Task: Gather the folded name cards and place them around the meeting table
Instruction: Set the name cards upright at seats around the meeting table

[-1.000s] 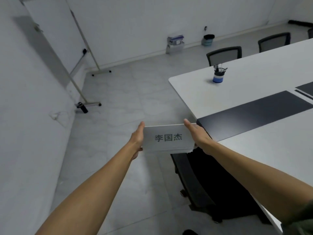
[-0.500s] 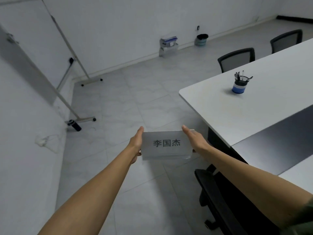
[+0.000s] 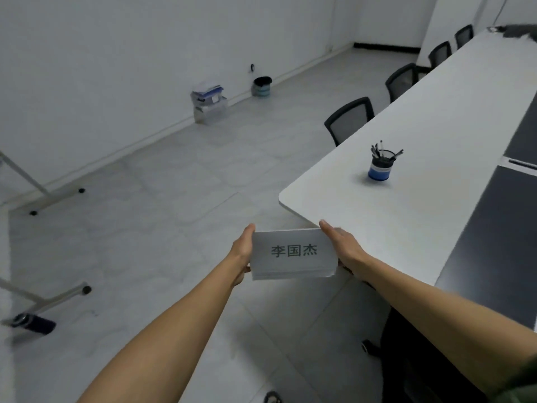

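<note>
Both hands (image 3: 242, 251) clamp flat, seemingly paper, name cards (image 3: 293, 254).

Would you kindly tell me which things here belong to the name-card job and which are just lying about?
Belongs to the job:
stack of white folded name cards
left hand
right hand
long white meeting table

Just lying about:
blue pen cup
black mesh chairs
dark waste bin

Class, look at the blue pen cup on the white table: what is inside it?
Several dark pens stick up out of the pen cup, leaning in different directions. Their lower ends and the bottom of the cup are hidden by its wall, so anything else inside cannot be seen.
</note>
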